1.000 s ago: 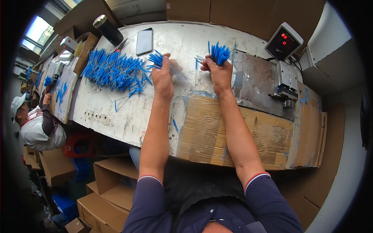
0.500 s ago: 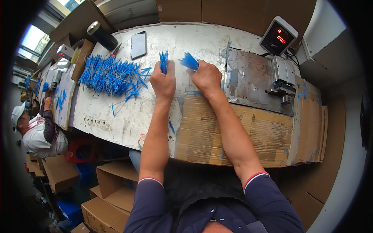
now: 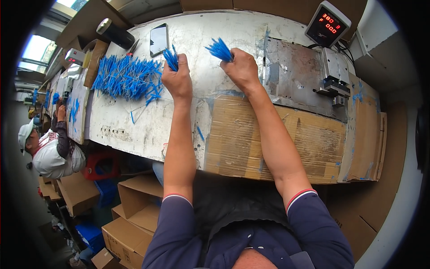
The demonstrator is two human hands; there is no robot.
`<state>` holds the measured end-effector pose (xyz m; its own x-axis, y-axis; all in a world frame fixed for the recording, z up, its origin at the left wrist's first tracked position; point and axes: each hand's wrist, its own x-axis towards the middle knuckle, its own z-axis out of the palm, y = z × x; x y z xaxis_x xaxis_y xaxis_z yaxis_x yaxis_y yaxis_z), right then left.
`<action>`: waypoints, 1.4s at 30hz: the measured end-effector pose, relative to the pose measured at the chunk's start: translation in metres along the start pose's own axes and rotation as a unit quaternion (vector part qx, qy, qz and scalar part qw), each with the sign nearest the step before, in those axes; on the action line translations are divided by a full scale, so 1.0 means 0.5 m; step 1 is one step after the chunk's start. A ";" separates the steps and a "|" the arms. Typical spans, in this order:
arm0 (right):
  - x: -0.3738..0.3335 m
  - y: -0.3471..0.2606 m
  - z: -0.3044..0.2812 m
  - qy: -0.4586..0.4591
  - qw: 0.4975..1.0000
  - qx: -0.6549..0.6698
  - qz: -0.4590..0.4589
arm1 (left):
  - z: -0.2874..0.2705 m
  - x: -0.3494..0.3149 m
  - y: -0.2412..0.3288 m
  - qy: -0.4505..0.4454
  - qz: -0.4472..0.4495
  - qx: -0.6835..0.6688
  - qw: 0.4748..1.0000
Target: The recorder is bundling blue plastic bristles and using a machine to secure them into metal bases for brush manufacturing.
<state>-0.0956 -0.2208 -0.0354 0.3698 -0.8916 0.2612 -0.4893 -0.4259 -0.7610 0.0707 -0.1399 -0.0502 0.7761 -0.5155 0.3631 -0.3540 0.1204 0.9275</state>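
My left hand [image 3: 178,80] is closed around a small bunch of thin blue strips [image 3: 170,59] beside the right end of a pile. Their tips stick up past my thumb and fingers. My right hand [image 3: 243,71] grips a thicker bunch of blue strips [image 3: 219,49], which fans out toward the upper left. The two hands are apart over the worn white tabletop [image 3: 134,121]. To the left lies the wide pile of blue strips [image 3: 123,77], tangled, with thin pale stems showing among them. What exact kind of part these are, I cannot make out.
A phone [image 3: 158,40], a dark flask [image 3: 115,33] and a red-handled tool [image 3: 131,50] lie beyond the pile. On the right are a metal plate [image 3: 293,74], a small clamp fixture [image 3: 333,85] and a red digital display [image 3: 328,24]. Cardboard [image 3: 233,139] covers the near edge. A co-worker [image 3: 53,148] sits far left.
My left hand has moved left, closer to the pile, with its bunch. My right hand still grips its bunch, slightly higher in view. The display's lit digits have changed.
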 end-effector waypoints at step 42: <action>-0.027 -0.004 -0.032 -0.147 0.697 0.688 0.141 | -0.185 -0.217 0.171 -0.159 -0.120 0.177 0.964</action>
<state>-0.1125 -0.2104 -0.0280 0.6568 -0.7540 0.0071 0.5698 0.4901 -0.6596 0.0048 0.0048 -0.0020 0.6786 -0.7331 0.0448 -0.3846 -0.3028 0.8720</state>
